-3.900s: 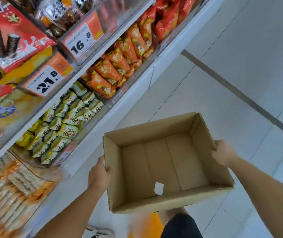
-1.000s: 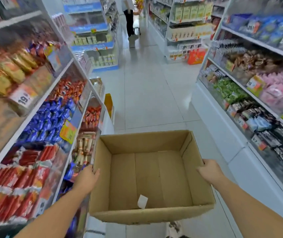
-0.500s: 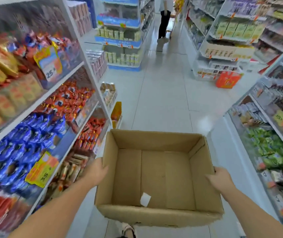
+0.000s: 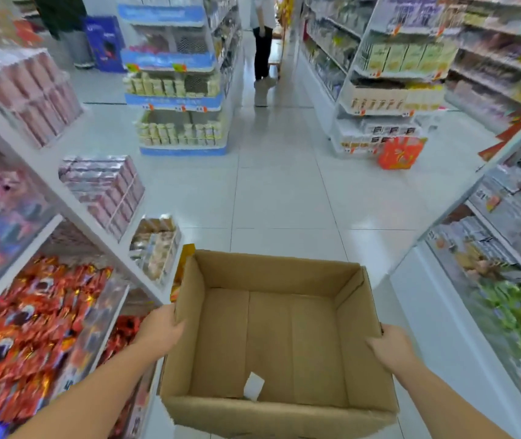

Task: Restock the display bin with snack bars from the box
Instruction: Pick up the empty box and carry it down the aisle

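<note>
Head view: we carry the open brown cardboard box (image 4: 279,340) between both hands, long axis across us. Left hand (image 4: 160,331) grips its left wall, right hand (image 4: 390,348) its right wall, equally near. Box holds no bars, only a white paper slip (image 4: 253,386) near its front edge.

left hand (image 4: 161,331): forearm stretched forward; fingers curled round the box (image 4: 284,337) wall
right hand (image 4: 390,345): forearm forward; gripping opposite wall

One box (image 4: 278,337), two hands, one paper slip (image 4: 253,386)
</note>
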